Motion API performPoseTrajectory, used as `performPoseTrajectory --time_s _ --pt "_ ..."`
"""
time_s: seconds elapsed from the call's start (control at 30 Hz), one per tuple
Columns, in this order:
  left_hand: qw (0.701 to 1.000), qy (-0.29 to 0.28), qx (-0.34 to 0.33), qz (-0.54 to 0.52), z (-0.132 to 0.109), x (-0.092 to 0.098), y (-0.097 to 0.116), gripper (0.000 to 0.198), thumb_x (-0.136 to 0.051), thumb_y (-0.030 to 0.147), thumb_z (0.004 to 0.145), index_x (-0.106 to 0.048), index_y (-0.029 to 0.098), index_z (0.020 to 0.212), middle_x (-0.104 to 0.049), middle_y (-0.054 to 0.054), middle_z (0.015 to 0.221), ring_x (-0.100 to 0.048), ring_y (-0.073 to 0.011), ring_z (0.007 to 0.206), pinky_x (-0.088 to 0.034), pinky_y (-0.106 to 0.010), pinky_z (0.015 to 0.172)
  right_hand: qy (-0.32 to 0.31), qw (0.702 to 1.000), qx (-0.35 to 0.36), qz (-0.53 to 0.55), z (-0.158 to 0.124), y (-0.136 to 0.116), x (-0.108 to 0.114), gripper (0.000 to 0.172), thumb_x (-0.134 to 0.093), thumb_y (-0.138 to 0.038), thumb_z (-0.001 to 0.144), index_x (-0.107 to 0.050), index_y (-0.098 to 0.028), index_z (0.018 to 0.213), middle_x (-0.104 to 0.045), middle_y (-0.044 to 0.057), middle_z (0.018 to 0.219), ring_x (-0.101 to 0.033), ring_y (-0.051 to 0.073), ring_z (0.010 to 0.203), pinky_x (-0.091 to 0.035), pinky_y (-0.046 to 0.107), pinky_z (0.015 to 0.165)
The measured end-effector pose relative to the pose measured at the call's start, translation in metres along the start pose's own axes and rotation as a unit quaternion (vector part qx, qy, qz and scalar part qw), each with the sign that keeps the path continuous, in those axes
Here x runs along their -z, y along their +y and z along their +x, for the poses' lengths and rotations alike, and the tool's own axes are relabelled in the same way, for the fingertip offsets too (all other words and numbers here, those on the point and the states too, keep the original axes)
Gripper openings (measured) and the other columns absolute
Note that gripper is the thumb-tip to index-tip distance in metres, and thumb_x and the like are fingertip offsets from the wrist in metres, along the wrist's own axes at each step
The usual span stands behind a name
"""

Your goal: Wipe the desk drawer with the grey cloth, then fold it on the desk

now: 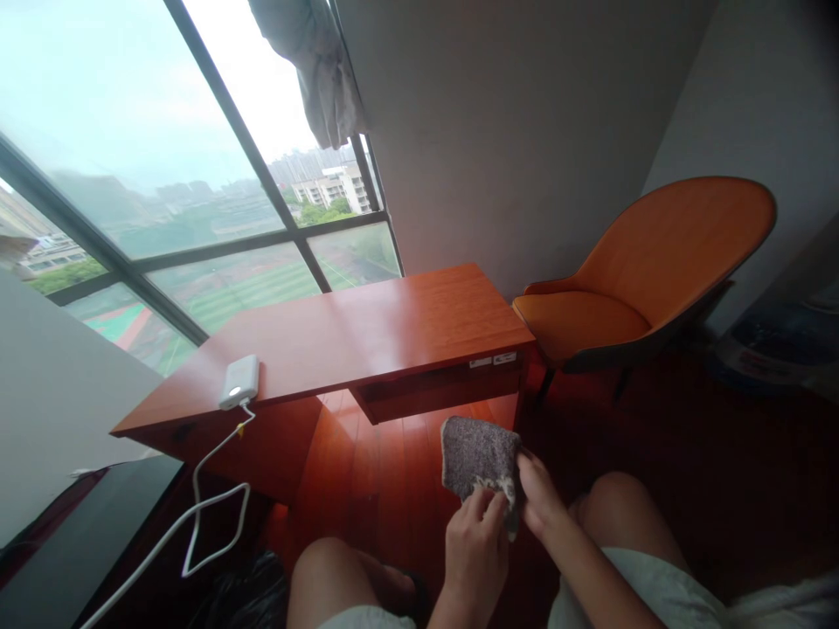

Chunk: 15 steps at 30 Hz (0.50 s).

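Note:
A grey, speckled knitted piece [477,450] with a pale edge hangs above my knees; I cannot tell what kind of item it is. White frayed threads [493,486] stick out along its lower side. With fingers pinched together, my left hand [477,533] is closed at these threads on the near edge. On the other side, my right hand [538,494] grips the right edge of the knitted piece, thumb on top. The remaining fingers of that hand are partly hidden behind it.
A reddish wooden desk [393,328] stands ahead under the window. On its left end lies a white power bank [239,382] with a white cable [197,489] running down to the left. An orange chair [669,262] is at the right. A black plastic bag [253,594] sits low left.

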<state>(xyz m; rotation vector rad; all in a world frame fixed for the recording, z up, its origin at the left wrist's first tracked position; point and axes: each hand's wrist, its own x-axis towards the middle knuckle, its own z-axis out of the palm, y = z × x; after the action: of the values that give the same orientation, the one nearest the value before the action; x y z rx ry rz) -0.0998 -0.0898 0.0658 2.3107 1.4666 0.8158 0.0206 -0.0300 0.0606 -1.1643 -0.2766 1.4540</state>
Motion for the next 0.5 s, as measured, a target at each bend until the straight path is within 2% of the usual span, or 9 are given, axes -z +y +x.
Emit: performPoseTrajectory --time_s 0.07,0.17,0.23,0.3,0.33,0.37,0.43,0.47,0.5 --pt "1.0 0.002 -0.003 0.007 -0.002 0.001 0.0 0.045 -0.052 0.006 0.076 -0.063 0.028 0.113 -0.069 -0.007 0.101 -0.065 -0.0232 0.085 -0.051 -0.032 0.074 0.015 0.998 -0.039 0.05 0.001 -0.001 0.0 0.018 -0.066 -0.034 0.069 -0.06 -0.022 0.081 -0.069 -0.002 0.062 -0.067 0.019 0.07 -0.052 0.031 0.061" --pt "1.0 0.003 0.012 -0.014 -0.001 0.008 0.002 0.044 -0.054 0.007 0.076 -0.063 0.027 0.114 -0.068 -0.008 0.107 -0.064 -0.0252 0.092 -0.05 -0.034 0.079 -0.003 0.992 -0.081 0.094 0.002 -0.002 0.0 0.016 -0.066 -0.032 0.069 -0.06 -0.02 0.078 -0.07 -0.001 0.064 -0.067 0.019 0.072 -0.054 0.032 0.063" --pt "0.997 -0.012 0.025 -0.072 0.001 0.017 0.003 0.037 -0.058 0.015 0.079 -0.064 0.027 0.114 -0.067 -0.008 0.11 -0.063 -0.0249 0.094 -0.05 -0.034 0.082 -0.017 0.99 -0.096 0.106 0.002 -0.004 0.002 0.014 -0.065 -0.031 0.07 -0.061 -0.02 0.079 -0.072 0.0 0.065 -0.068 0.02 0.074 -0.055 0.033 0.066" --pt "0.985 -0.024 0.049 -0.166 0.005 0.025 -0.002 0.022 -0.056 0.026 0.086 -0.068 0.026 0.104 -0.067 -0.008 0.106 -0.063 -0.0229 0.094 -0.049 -0.033 0.082 -0.038 0.987 -0.112 0.105 0.001 -0.009 0.005 0.016 -0.064 -0.03 0.071 -0.062 -0.02 0.082 -0.073 0.001 0.069 -0.069 0.021 0.078 -0.055 0.035 0.069" --pt "0.974 -0.012 0.07 -0.214 0.007 0.028 -0.008 0.02 -0.053 0.03 0.09 -0.069 0.024 0.099 -0.067 -0.008 0.103 -0.063 -0.0222 0.094 -0.049 -0.032 0.083 -0.054 0.986 -0.126 0.099 -0.001 -0.013 0.006 0.017 -0.064 -0.03 0.071 -0.063 -0.019 0.084 -0.074 0.002 0.072 -0.069 0.022 0.079 -0.055 0.035 0.07" --pt "0.961 0.018 0.103 -0.255 0.009 0.03 -0.016 0.023 -0.05 0.034 0.092 -0.07 0.023 0.096 -0.067 -0.008 0.102 -0.062 -0.022 0.096 -0.048 -0.032 0.085 -0.077 0.982 -0.145 0.091 -0.003 -0.017 0.007 0.019 -0.064 -0.031 0.071 -0.064 -0.019 0.086 -0.075 0.003 0.074 -0.069 0.022 0.081 -0.055 0.036 0.072" --pt "0.924 0.12 0.194 -0.307 0.011 0.03 -0.036 0.026 -0.055 0.041 0.089 -0.068 0.021 0.102 -0.065 -0.01 0.11 -0.059 -0.0244 0.108 -0.045 -0.035 0.095 -0.134 0.971 -0.183 0.077 -0.009 -0.027 0.008 0.021 -0.063 -0.033 0.073 -0.066 -0.018 0.087 -0.076 0.005 0.077 -0.07 0.023 0.084 -0.054 0.037 0.076" --pt "0.895 0.17 0.249 -0.328 0.01 0.028 -0.045 0.036 -0.063 0.045 0.084 -0.065 0.021 0.11 -0.062 -0.011 0.12 -0.054 -0.0268 0.118 -0.041 -0.036 0.101 -0.161 0.964 -0.196 0.075 -0.012 -0.03 0.008 0.021 -0.063 -0.034 0.073 -0.067 -0.018 0.086 -0.076 0.006 0.077 -0.07 0.023 0.085 -0.054 0.038 0.078" --pt "0.858 0.195 0.301 -0.366 0.008 0.025 -0.053 0.05 -0.07 0.049 0.077 -0.062 0.021 0.117 -0.058 -0.012 0.129 -0.048 -0.029 0.127 -0.037 -0.038 0.106 -0.183 0.96 -0.2 0.076 -0.014 -0.033 0.007 0.022 -0.062 -0.035 0.073 -0.068 -0.017 0.084 -0.075 0.006 0.077 -0.069 0.024 0.086 -0.054 0.038 0.08"
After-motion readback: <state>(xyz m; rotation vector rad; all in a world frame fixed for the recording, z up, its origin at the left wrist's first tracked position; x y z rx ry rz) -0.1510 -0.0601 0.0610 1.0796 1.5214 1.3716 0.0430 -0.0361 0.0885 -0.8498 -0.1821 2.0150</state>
